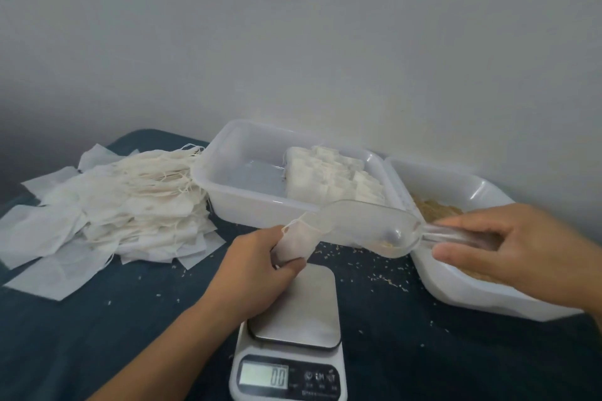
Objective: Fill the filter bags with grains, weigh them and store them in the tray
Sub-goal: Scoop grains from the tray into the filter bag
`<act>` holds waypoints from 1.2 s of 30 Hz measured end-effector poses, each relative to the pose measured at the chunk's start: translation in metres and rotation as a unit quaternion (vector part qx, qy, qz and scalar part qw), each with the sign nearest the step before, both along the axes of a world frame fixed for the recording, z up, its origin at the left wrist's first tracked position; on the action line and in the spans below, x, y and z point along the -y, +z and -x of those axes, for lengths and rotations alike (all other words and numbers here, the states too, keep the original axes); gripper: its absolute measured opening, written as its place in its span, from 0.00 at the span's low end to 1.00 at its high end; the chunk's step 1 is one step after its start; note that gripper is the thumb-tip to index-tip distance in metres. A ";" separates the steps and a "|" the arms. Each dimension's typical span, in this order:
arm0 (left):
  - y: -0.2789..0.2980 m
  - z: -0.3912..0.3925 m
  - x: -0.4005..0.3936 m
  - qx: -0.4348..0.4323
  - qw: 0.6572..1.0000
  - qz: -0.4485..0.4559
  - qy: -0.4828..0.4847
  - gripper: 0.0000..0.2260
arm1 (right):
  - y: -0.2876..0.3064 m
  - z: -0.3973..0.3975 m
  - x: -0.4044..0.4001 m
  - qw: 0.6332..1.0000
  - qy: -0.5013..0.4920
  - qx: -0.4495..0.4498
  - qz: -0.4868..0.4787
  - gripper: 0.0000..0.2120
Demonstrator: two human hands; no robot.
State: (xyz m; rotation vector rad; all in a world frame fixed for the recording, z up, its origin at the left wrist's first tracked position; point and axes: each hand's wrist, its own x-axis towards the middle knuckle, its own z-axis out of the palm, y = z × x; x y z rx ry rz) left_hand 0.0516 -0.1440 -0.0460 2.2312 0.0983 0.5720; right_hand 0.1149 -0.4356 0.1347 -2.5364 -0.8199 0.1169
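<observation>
The left hand (257,267) pinches a filter bag (294,244) above the scale (293,319) (it reads zero). The right hand (508,247) grips a clear scoop (368,225), its tip in the bag's mouth. Filled bags (332,177) sit in the tray (241,172) on the table (130,335)

right hand (527,251) blurred; scale (288,365) base cut off below

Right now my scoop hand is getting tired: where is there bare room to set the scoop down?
Bare cloth lies at the near left, between the empty bag pile and the scale, and at the near right between the scale and the grain tub, though loose grains dot it. The tray has bare floor on its left half. The middle is crowded.
</observation>
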 end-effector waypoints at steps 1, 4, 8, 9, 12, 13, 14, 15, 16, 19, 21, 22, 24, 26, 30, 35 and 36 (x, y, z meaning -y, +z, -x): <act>0.000 0.000 0.000 -0.001 1.000 -0.002 0.001 0.08 | 0.003 0.002 -0.002 1.000 0.003 0.005 0.010 0.14; 0.000 0.000 0.000 0.002 1.000 -0.016 -0.006 0.09 | 0.011 0.008 -0.007 0.998 0.012 0.047 0.038 0.15; 0.003 0.001 0.002 -0.005 0.999 -0.036 -0.018 0.17 | 0.019 0.011 -0.013 0.983 0.006 0.136 0.125 0.19; 0.003 0.001 0.002 -0.007 0.999 -0.039 -0.016 0.17 | 0.022 0.012 -0.015 0.977 0.000 0.157 0.142 0.19; 0.001 0.000 0.001 -0.009 0.999 -0.037 -0.013 0.16 | 0.028 0.012 -0.019 0.965 -0.003 0.194 0.177 0.17; 0.000 -0.001 0.001 -0.007 0.999 -0.035 -0.013 0.15 | 0.029 0.011 -0.020 0.962 -0.003 0.203 0.183 0.18; 0.000 -0.001 0.001 -0.006 0.999 -0.031 -0.013 0.16 | 0.030 0.011 -0.020 0.959 -0.003 0.212 0.189 0.18; -0.001 -0.001 0.001 -0.005 0.999 -0.029 -0.013 0.16 | 0.030 0.011 -0.020 0.956 -0.004 0.219 0.195 0.19; -0.001 -0.001 0.001 -0.004 1.000 -0.029 -0.013 0.16 | 0.031 0.010 -0.019 0.954 -0.004 0.224 0.199 0.18; -0.001 -0.001 0.000 -0.007 0.999 -0.033 -0.011 0.14 | 0.030 0.010 -0.018 0.955 -0.005 0.222 0.198 0.18; -0.001 -0.002 0.000 -0.006 0.999 -0.029 -0.011 0.14 | 0.030 0.011 -0.018 0.954 -0.011 0.217 0.206 0.17; -0.001 -0.002 0.000 -0.003 1.000 -0.026 -0.011 0.15 | 0.030 0.011 -0.018 0.954 -0.017 0.215 0.206 0.17; -0.002 -0.002 0.001 0.002 1.000 -0.017 -0.013 0.15 | 0.029 0.013 -0.018 0.959 -0.028 0.204 0.197 0.17; -0.002 -0.002 0.001 0.001 1.000 -0.005 -0.008 0.14 | 0.025 0.014 -0.017 0.968 -0.027 0.175 0.175 0.17; 0.002 -0.001 0.002 0.002 0.999 0.046 -0.002 0.11 | 0.001 0.009 -0.009 0.997 -0.019 0.060 0.043 0.13; 0.005 -0.001 0.002 -0.004 0.995 0.098 0.006 0.15 | -0.062 -0.006 -0.001 0.995 -0.056 -0.014 -0.084 0.22; 0.005 -0.001 0.002 -0.008 0.994 0.106 0.005 0.15 | -0.073 -0.006 -0.004 0.991 -0.062 -0.021 -0.117 0.23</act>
